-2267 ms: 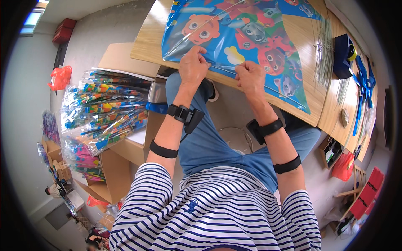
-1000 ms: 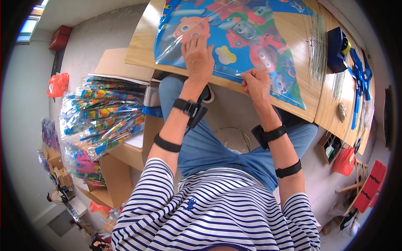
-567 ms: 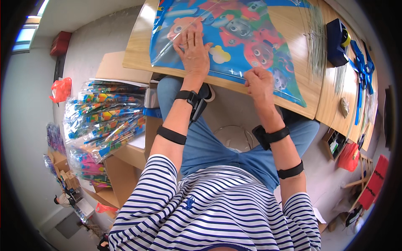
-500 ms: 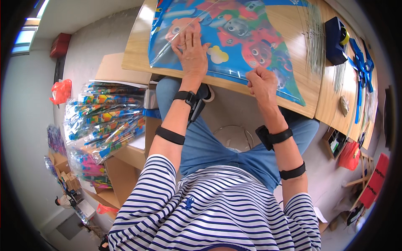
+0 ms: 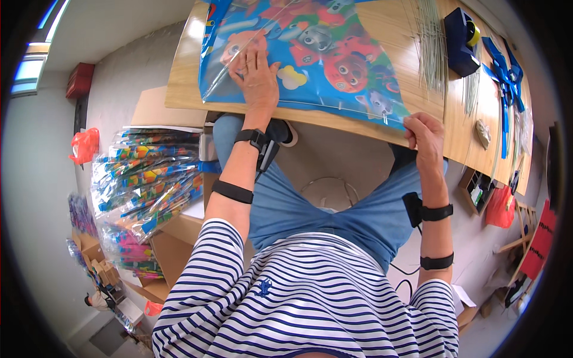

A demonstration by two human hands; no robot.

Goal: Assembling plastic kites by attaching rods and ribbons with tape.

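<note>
Kite sheet (image 5: 316,53): cartoon print in clear film, flat on wooden table (image 5: 179,89)
left hand (image 5: 256,74): fingers spread, pressing sheet down
right hand (image 5: 425,136): fingers curled, pinching near corner
step: likely flattening/aligning sheet
next: probably keep press firm, corner taut

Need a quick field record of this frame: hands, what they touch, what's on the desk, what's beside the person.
left hand: flat, palm down on the cartoon-print kite
right hand: grip on the kite's near right corner at the desk edge
kite: blue, in clear plastic film, lying on the wooden desk
desk right side: thin rods, dark blue tape dispenser, blue ribbon pieces
person's left: stack of wrapped colourful kites on cardboard boxes
</note>
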